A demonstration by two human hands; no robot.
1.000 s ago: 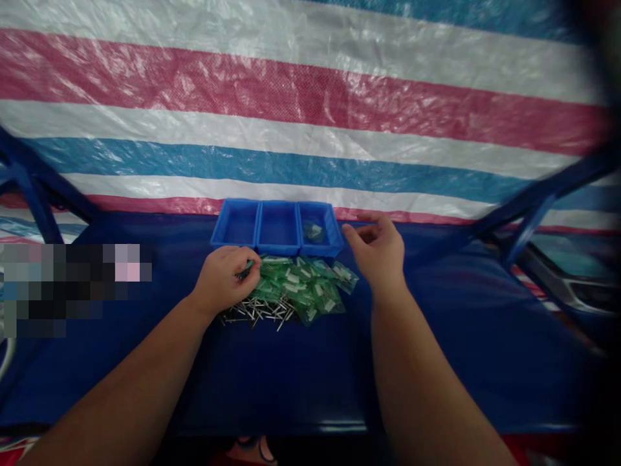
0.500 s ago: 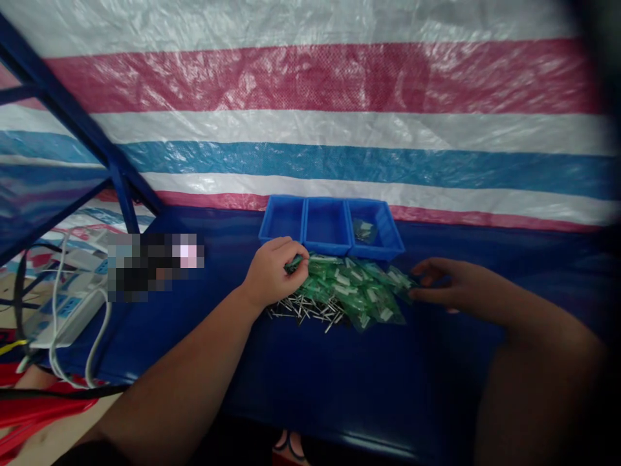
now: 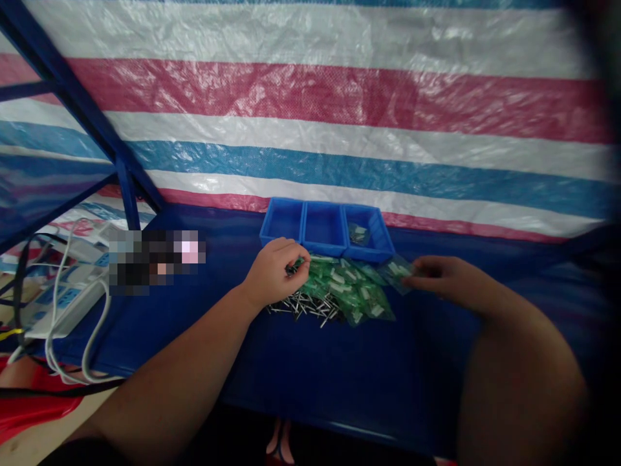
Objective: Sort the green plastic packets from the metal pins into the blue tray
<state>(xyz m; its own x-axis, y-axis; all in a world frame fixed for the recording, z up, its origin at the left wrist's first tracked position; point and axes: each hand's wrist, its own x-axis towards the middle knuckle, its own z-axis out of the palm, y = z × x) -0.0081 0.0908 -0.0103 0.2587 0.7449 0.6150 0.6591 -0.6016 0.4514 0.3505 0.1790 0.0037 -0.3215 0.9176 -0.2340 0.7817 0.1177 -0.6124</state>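
My left hand (image 3: 279,272) is curled closed at the left end of the heap. Small dark and greenish bits show between its thumb and fingers, too small to name. Between thumb and fingertips, my right hand (image 3: 439,277) pinches a small clear plastic bag (image 3: 398,270) with a whitish piece inside. That bag hangs at the right edge of a heap of green-tinted plastic bags (image 3: 347,285), which hold small pale pieces. In front of the heap lies a loose pile of thin metal pins (image 3: 310,307), some with dark ends, resembling screws or nails.
Behind the heap stand three joined blue bins (image 3: 324,228); the right one holds a small bag (image 3: 359,233). White power strips (image 3: 72,307) and cables crowd the left end of the blue table (image 3: 310,375). A striped plastic sheet (image 3: 330,97) hangs behind, beside a blue metal frame (image 3: 123,188).
My right hand has drawn the small clear bag up and out at the heap's right edge, where it now shows more fully. My left hand stays in nearly the same place, still closed.
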